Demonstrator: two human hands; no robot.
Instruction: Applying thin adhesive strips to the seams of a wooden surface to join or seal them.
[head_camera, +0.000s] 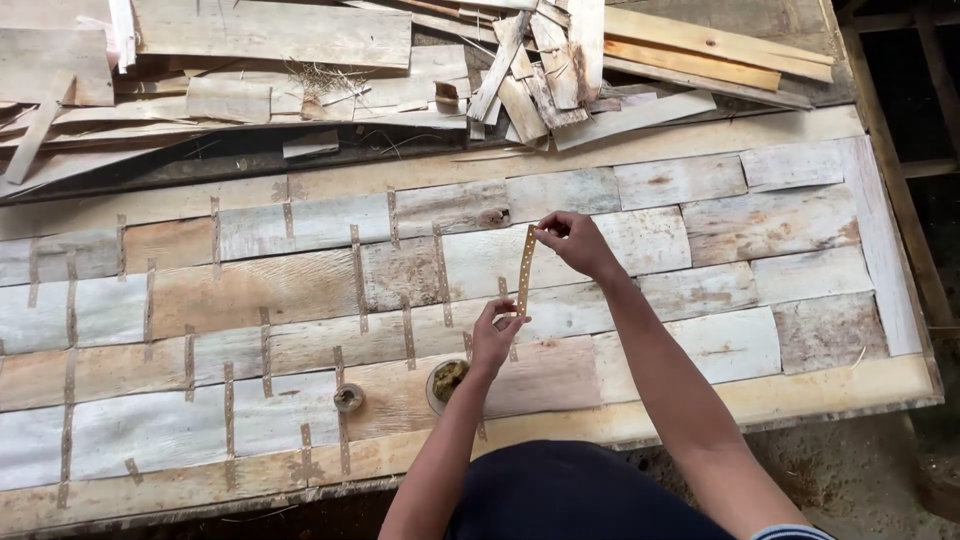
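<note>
A narrow perforated metal strip (525, 268) stands stretched just above a panel of joined wooden boards (700, 215). My right hand (575, 243) pinches its far end. My left hand (494, 334) pinches its near end. The strip runs nearly straight away from me, over a seam between two boards. Several similar strips (356, 278) lie fixed across other seams of the panel. A small round tin (447, 380) with dark contents sits just under my left wrist.
A small roll of strip (348, 398) lies on the boards left of the tin. Loose wood offcuts and planks (520, 70) are piled beyond the panel's far edge. Bare ground (850, 480) shows at the near right.
</note>
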